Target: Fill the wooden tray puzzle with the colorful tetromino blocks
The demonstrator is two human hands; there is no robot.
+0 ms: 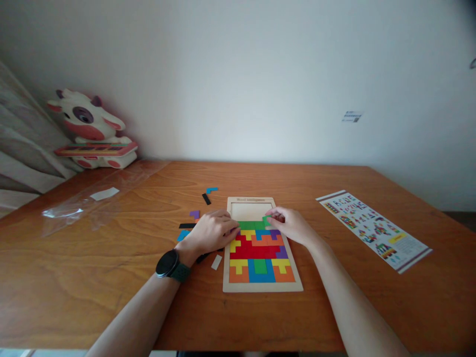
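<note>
A light wooden puzzle board (263,287) lies on the table, its lower part filled with red, orange, yellow, blue, purple and green pieces. Pinched at the board's right side, a green puzzle piece (266,220) is in my right hand (291,223). It sits by the end of a green row (250,225), slightly raised or tilted. My left hand (212,229), wearing a dark watch (168,264) on its wrist, rests over the board's left rim. Its fingers are curled together, touching the left end of that row; whatever is under them is hidden. Above the row, the pale board base (246,211) shows.
Loose pieces lie left of the board: a blue one (211,190), black ones (206,199), a purple one (194,214) and a white one (216,262). A printed sheet (374,230) is at right. Clear plastic wrapping (78,213) and a cow toy (94,131) stand left.
</note>
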